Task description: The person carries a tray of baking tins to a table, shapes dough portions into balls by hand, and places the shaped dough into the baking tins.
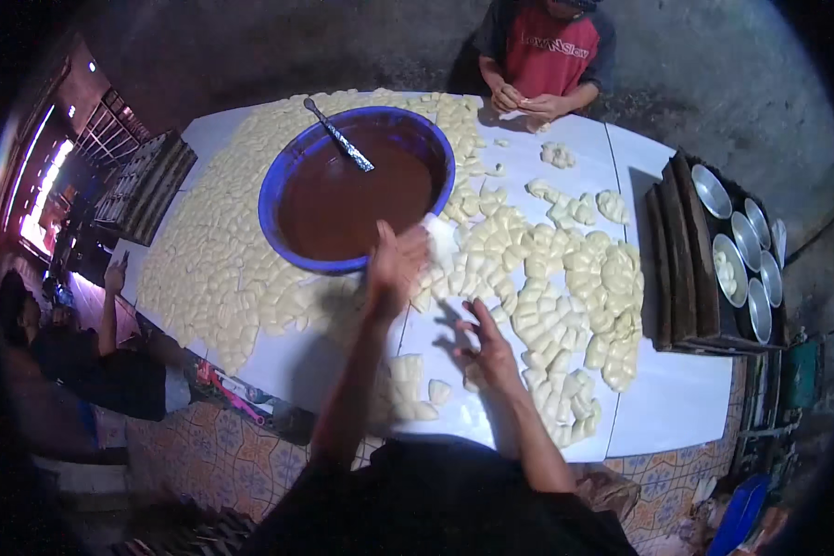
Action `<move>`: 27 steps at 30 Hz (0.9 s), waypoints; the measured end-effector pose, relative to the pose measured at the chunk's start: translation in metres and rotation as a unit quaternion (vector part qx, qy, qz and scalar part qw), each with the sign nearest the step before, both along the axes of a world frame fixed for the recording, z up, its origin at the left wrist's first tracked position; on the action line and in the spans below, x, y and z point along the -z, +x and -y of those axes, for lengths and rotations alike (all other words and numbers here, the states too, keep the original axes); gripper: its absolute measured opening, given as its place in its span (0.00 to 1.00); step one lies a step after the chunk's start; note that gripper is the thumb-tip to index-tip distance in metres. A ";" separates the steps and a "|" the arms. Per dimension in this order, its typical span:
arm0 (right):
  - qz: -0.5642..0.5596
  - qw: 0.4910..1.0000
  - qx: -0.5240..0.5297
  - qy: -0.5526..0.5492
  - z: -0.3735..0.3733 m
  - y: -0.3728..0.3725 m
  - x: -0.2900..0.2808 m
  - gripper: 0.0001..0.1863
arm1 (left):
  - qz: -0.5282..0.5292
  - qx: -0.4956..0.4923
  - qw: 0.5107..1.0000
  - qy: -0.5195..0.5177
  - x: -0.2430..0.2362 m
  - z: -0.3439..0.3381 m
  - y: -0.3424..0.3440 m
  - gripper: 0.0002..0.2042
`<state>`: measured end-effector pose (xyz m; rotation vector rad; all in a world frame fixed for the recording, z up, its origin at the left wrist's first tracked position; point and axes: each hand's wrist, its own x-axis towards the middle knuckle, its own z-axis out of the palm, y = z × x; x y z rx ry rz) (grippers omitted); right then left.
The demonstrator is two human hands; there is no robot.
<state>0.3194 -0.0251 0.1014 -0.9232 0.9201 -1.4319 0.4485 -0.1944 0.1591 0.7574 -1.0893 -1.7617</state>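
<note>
My left hand (398, 267) is over the near right rim of a blue basin (267, 213) of brown filling. Its fingers are closed on a pale piece of dough (442, 241), which looks blurred. Lower and to the right, my right hand (487, 350) is open above the white table, fingers spread and nothing in them. Many cream-coloured dough pieces (204, 269) surround the basin. More plump dough pieces (551, 320) lie in clusters right of my hands, and a few sit between my forearms. A spoon with a foil-like wrapped part (341, 137) rests in the basin.
Across the white table (672, 389), another person (551, 56) handles a small piece of dough. A second person (102, 361) is at the left. Dark wooden trays (681, 259) hold round metal tins (730, 269) at the right; more trays (144, 185) are stacked far left.
</note>
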 end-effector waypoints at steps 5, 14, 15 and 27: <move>0.104 0.993 -0.056 -0.005 -0.012 0.012 0.028 0.37 | 0.501 -0.034 0.860 -0.087 0.033 0.143 0.039 0.44; 0.209 0.973 0.079 0.062 -0.006 -0.012 0.033 0.33 | 0.285 0.000 0.959 0.009 0.000 0.055 -0.003 0.23; 0.289 0.954 0.061 0.059 0.000 -0.010 0.029 0.31 | 0.226 0.141 0.932 -0.245 0.018 0.030 0.012 0.17; -0.379 0.901 0.207 -0.047 -0.045 -0.001 -0.013 0.17 | 0.212 0.105 0.969 -0.076 0.014 -0.146 0.000 0.24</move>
